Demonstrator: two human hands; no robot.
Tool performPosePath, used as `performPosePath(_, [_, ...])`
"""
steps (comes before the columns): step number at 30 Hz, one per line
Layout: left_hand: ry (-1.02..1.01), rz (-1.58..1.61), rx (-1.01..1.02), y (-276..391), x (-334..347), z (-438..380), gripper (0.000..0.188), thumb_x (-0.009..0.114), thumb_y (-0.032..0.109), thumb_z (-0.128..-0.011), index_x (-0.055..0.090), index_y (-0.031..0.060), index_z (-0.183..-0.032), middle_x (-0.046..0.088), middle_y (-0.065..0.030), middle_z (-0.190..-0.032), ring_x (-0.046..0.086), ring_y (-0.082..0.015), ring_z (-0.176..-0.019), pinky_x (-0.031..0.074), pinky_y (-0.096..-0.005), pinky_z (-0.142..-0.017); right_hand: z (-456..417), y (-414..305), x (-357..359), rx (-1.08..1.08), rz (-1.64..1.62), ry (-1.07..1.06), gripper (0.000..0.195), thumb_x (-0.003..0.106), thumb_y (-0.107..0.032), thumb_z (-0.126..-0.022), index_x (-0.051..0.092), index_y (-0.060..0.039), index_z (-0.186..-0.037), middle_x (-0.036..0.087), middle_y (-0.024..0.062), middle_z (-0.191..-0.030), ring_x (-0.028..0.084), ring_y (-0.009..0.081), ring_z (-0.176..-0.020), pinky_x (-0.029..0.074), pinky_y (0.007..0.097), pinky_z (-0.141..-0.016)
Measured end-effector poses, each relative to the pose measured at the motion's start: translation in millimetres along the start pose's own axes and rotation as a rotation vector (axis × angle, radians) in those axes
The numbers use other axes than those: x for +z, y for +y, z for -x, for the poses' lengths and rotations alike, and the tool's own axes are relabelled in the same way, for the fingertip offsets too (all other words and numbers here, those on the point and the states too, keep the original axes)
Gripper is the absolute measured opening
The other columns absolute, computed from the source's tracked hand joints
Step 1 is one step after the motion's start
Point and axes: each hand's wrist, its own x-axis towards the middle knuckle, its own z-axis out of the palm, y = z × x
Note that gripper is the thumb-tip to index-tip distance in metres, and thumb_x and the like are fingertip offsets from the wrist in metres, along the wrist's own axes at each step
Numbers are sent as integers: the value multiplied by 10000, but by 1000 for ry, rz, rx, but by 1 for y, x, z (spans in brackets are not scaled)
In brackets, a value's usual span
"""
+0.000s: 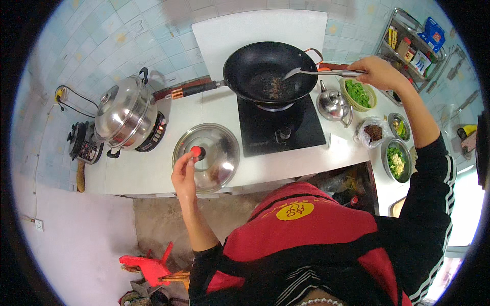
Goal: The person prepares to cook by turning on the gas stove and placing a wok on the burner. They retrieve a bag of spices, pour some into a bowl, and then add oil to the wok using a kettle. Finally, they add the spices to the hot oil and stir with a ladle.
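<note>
My right hand [377, 72] grips the handle of a metal spatula [321, 72], its blade reaching inside a black wok [254, 61]. Small brown bits [273, 90] lie at the bottom of the wok, near the blade. The wok sits over a black induction cooker [264, 134], its long handle [199, 90] pointing left. With thumb and fingertips, my left hand [185, 176] pinches the red-and-black knob [197, 153] of a clear lid [220, 164]. That lid lies on the white counter, left of the cooker.
At left stand a steel steamer [128, 114] and a small dark pot [82, 141]. Right of the wok are a steel kettle [333, 105], a basket of greens [371, 103], a bag of brown food [361, 134] and bowls of chopped food [389, 168]. A rack [402, 55] holds condiments.
</note>
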Motion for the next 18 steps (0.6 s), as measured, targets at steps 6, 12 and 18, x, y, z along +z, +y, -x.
performPosePath(6, [-59, 46, 24, 1, 3, 15, 203, 511, 53, -886, 581, -4, -1068, 599, -75, -1053, 574, -144, -905, 421, -264, -856, 35, -22, 18, 120, -322, 118, 376, 582, -26, -765, 558, 1, -1139, 614, 137, -747, 570, 169, -666, 453, 306, -629])
performPosePath(12, [33, 29, 16, 3, -1, 102, 208, 515, 76, -885, 578, -10, -1064, 600, -79, -1046, 573, -159, -910, 417, -289, -875, 37, -17, 37, 155, -359, 210, 305, 610, -148, -773, 614, -52, -1063, 652, 146, -877, 635, 280, -704, 478, 383, -724])
performPosePath(18, [211, 64, -82, -16, -29, 237, 184, 515, 66, -888, 582, -25, -1033, 605, -82, -1013, 579, -151, -875, 447, -272, -823, 54, -19, 67, 130, -336, 232, 268, 616, -184, -767, 630, -46, -996, 646, 162, -855, 627, 313, -749, 484, 402, -712])
